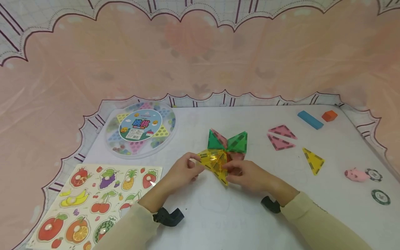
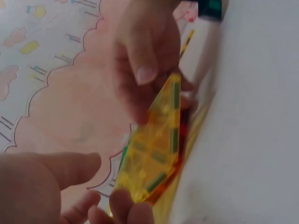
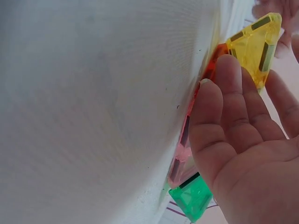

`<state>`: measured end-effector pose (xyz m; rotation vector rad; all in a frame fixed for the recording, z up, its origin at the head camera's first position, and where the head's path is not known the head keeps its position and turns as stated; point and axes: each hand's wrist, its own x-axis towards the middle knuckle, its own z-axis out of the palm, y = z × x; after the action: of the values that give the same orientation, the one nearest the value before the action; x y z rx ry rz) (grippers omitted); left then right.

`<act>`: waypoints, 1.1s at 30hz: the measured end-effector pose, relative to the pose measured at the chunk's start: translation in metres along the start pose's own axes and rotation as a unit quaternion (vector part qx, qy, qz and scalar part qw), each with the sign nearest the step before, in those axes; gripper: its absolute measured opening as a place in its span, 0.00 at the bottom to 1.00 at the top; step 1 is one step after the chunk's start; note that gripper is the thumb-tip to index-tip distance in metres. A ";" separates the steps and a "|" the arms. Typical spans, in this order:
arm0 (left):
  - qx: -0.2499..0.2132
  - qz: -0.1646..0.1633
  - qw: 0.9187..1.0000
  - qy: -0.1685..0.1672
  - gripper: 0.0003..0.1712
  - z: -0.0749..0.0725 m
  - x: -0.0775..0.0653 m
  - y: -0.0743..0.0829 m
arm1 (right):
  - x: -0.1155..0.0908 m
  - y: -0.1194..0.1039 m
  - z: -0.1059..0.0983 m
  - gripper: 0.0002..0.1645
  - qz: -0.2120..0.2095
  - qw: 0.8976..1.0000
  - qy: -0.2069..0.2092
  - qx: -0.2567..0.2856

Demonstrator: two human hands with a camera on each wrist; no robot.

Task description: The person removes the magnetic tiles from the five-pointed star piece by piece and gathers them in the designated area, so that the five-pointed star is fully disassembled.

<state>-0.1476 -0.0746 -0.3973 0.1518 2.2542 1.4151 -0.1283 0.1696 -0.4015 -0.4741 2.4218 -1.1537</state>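
In the head view, a butterfly-like cluster of magnetic tiles lies mid-table. Its far side shows green triangle tiles (image 1: 238,143) and a pink tile (image 1: 219,138); translucent yellow triangle tiles (image 1: 212,158) form the near left part. My left hand (image 1: 183,170) touches the yellow tiles' left corner, thumb held apart from the fingers in the left wrist view. On the other side my right hand (image 1: 251,176) has its fingertips against the yellow tiles' right edge. Its fingers look nearly straight in the right wrist view, and they hide part of the orange and pink tiles (image 3: 180,163).
Two loose pink triangles (image 1: 281,142) and a yellow triangle (image 1: 313,161) lie to the right. Beyond them are a blue block (image 1: 310,120), an orange block (image 1: 329,116), a pig figure (image 1: 356,174) and chips (image 1: 380,197). A fruit puzzle board (image 1: 85,194) and round game box (image 1: 140,128) occupy the left.
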 end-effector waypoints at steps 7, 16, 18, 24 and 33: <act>-0.013 -0.016 0.998 0.055 0.28 -0.008 0.014 -0.003 | 0.001 -0.001 0.002 0.23 0.006 1.000 0.002 -0.001; -0.156 -0.005 0.988 -0.003 0.26 -0.006 0.031 -0.014 | 0.002 -0.001 0.004 0.22 0.006 1.000 0.008 -0.006; -0.177 0.004 0.984 -0.010 0.26 -0.005 0.033 -0.015 | 0.002 -0.002 0.004 0.21 0.000 1.000 0.007 -0.004; -0.192 0.012 0.981 -0.018 0.25 -0.001 0.036 -0.015 | 0.005 -0.006 0.006 0.21 -0.016 1.000 0.001 -0.009; -0.152 0.029 0.988 -0.020 0.23 0.003 0.043 -0.014 | 0.008 -0.011 0.008 0.21 0.012 1.000 0.009 -0.021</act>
<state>-0.1819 -0.0649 -0.4248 0.1460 1.9874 1.7497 -0.1295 0.1540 -0.3995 -0.4484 2.4649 -1.1034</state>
